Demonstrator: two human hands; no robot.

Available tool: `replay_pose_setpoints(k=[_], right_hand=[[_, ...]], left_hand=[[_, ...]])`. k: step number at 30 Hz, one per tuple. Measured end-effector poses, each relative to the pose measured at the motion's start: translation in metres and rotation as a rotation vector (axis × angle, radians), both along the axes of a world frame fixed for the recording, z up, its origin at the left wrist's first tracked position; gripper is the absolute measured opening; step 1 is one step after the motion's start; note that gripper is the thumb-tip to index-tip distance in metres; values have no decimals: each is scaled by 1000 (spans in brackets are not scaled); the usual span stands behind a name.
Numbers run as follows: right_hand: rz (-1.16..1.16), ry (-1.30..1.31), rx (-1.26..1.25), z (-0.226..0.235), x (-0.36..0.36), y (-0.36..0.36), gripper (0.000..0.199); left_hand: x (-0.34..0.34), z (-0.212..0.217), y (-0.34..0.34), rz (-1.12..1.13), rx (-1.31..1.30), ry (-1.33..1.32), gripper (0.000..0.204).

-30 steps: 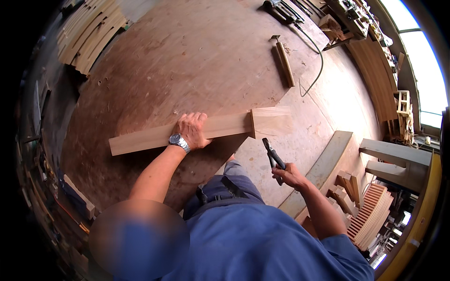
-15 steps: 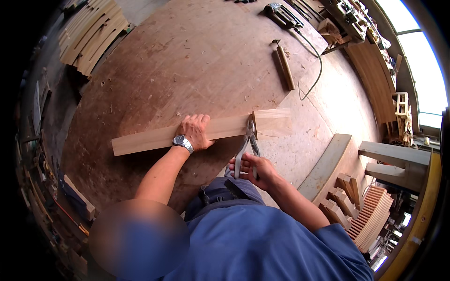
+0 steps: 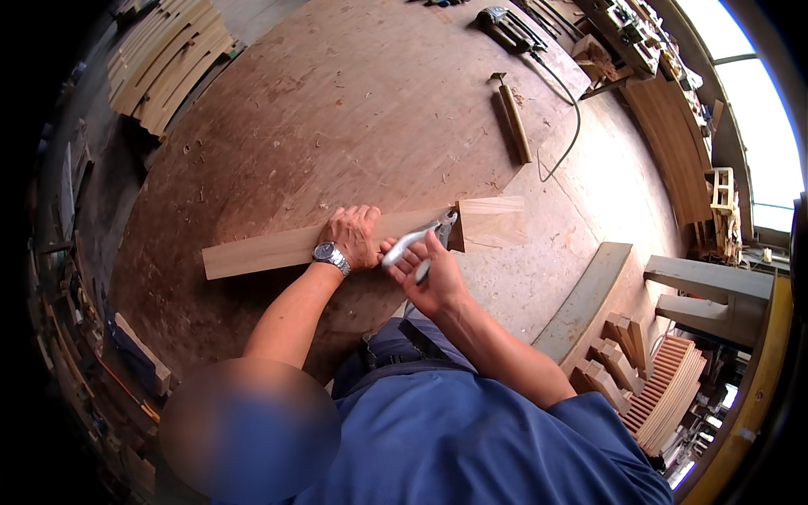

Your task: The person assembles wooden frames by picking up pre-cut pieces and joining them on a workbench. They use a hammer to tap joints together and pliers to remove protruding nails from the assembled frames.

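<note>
A long pale wooden board (image 3: pixel 261 257) lies across the near part of the worktable. My left hand (image 3: pixel 352 234), with a watch on its wrist, is closed over the board's middle and presses on it. My right hand (image 3: pixel 431 273) grips a pair of metal pliers (image 3: pixel 410 241) by the grey handles, palm partly turned up. The pliers' jaws are at the dark step near the board's right end, beside a wider pale wooden part (image 3: pixel 492 220). Whether that part is joined to the board, or the jaws bite on anything, I cannot tell.
A hammer (image 3: pixel 514 124) with a wooden handle lies on the worktable (image 3: pixel 278 135), its far right holding a corded power tool (image 3: pixel 507 29). Stacked curved wooden pieces (image 3: pixel 168 63) stand at the far left. Notched wood blocks (image 3: pixel 619 358) and slatted pieces sit at the near right.
My right hand has moved up and left, and the pliers have swung from nearly upright to a leftward slant, their jaws staying near the step. My left hand and the board hold still.
</note>
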State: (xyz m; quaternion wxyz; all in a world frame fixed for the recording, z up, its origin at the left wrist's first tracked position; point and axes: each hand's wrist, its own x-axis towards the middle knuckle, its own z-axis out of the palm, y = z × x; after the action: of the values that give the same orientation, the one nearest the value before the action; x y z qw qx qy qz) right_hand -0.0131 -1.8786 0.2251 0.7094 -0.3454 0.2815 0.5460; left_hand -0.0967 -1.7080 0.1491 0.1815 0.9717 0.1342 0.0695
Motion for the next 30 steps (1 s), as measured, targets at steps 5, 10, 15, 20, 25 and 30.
replay_pose_setpoints(k=[5, 10, 15, 20, 25, 30], right_hand=[[-141, 36, -74, 13, 2, 33, 56], [-100, 69, -26, 5, 4, -1, 50], [21, 123, 9, 18, 19, -39, 46], [229, 168, 24, 20, 38, -63, 45], [672, 206, 184, 10, 111, -139, 53], [1259, -44, -30, 69, 144, -164, 41]], left_hand=[[2, 0, 0, -12, -26, 46, 39], [3, 8, -1, 2, -23, -24, 41], [3, 0, -1, 6, -1, -58, 48], [3, 2, -1, -10, 11, -51, 49], [3, -1, -3, -9, -8, -31, 51], [2, -1, -2, 5, -8, -45, 55]])
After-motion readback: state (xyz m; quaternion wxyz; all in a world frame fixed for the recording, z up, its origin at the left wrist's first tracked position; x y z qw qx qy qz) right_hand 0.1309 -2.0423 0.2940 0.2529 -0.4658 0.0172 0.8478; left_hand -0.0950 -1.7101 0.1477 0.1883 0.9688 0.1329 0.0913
